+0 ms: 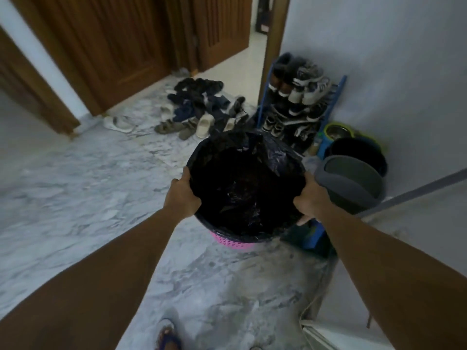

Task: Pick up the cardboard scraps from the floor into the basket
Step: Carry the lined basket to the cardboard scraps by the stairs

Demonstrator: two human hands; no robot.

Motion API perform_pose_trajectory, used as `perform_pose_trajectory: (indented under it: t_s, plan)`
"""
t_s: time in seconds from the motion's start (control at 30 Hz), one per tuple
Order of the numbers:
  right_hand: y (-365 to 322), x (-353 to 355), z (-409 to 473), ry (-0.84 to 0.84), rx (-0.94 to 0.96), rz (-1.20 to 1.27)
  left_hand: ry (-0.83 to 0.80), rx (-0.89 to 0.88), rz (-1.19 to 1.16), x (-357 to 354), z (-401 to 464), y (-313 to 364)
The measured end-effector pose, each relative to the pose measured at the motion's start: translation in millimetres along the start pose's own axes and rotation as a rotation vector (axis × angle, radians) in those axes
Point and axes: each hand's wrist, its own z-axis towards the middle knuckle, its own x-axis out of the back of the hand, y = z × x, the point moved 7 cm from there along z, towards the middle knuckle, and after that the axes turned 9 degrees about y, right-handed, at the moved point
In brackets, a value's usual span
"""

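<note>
Pink lattice basket [233, 242], lined with a black plastic bag [242, 188], held above the marble floor [75, 185]. Left hand [183, 195] and right hand [312, 198] each grip opposite rim sides. Likely light, stiff; liner slippery. No cardboard scraps visible.

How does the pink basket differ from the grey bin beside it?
The pink basket has perforated walls and a black bag lining it; the grey bin has smooth walls, with no liner visible. The left hand and right hand grip the basket's rim; nobody touches the bin. Both are round and open-topped.
</note>
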Motion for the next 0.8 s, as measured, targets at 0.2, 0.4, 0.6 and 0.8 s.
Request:
perform_pose_trajectory:
  t_s: [0.2, 0.4, 0.6, 0.8]
  plan:
    - [-140.1, -14.7, -26.4, -0.041, 0.204, -0.114, 0.185, 0.093, -0.091, 125.8, -8.5, -55.9]
    - [-275.2, -66.1, -74.0, -0.112, 0.335, -0.128, 0.346, 0.184, -0.117, 244.3, -26.3, -137.2]
    - [-406.3, -154.6, -142.8, -0.230, 0.487, -0.105, 0.479, 0.301, -0.154, 361.8, -68.1, -244.3]
    - [-523.6, -242.6, -262.5, -0.346, 0.689, -0.098, 0.627, 0.448, -0.179, 463.6, -133.6, -354.2]
